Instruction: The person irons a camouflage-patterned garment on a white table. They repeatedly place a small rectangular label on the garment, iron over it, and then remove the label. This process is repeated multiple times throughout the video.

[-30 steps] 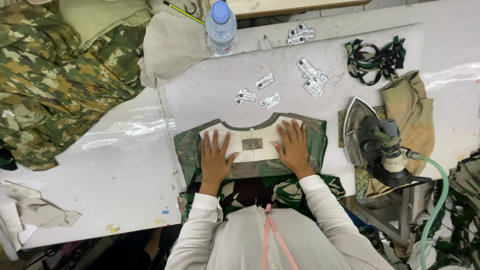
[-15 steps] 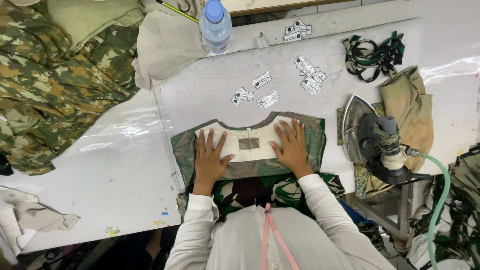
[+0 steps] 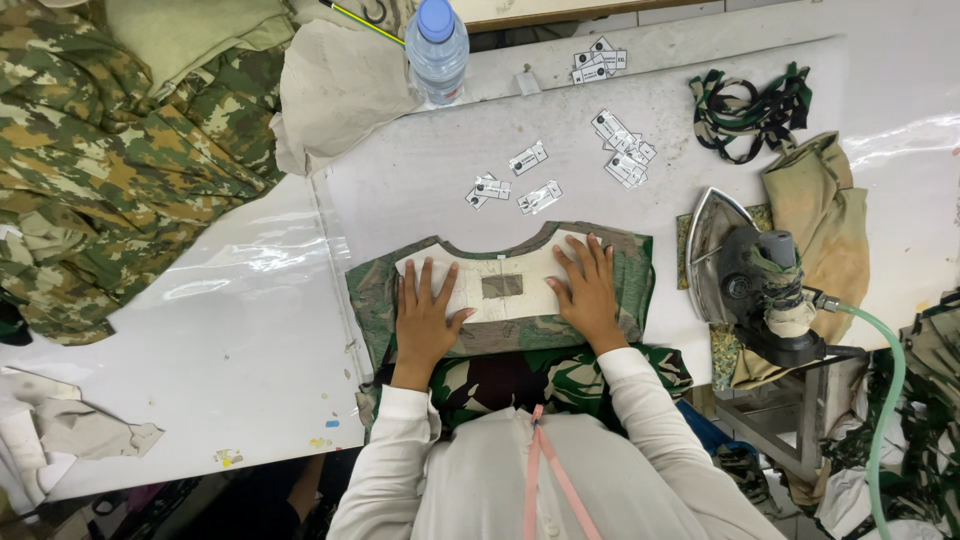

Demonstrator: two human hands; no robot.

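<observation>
A camouflage garment piece (image 3: 628,272) lies flat on the white table (image 3: 240,340) in front of me, with a curved cream template (image 3: 498,285) on top of it and a small grey patch (image 3: 501,287) in the template's middle. My left hand (image 3: 427,320) presses flat on the template's left end, fingers spread. My right hand (image 3: 586,290) presses flat on its right end. Neither hand holds anything.
A steam iron (image 3: 745,275) with a green hose rests to the right on a tan cloth. Small white labels (image 3: 525,180) are scattered behind the garment. A water bottle (image 3: 436,45) stands at the back. Camouflage fabric (image 3: 110,150) is heaped at the left; straps (image 3: 750,105) lie at back right.
Both hands stay flat on the template, with the fingers shifted only slightly. The view has drifted a little.
</observation>
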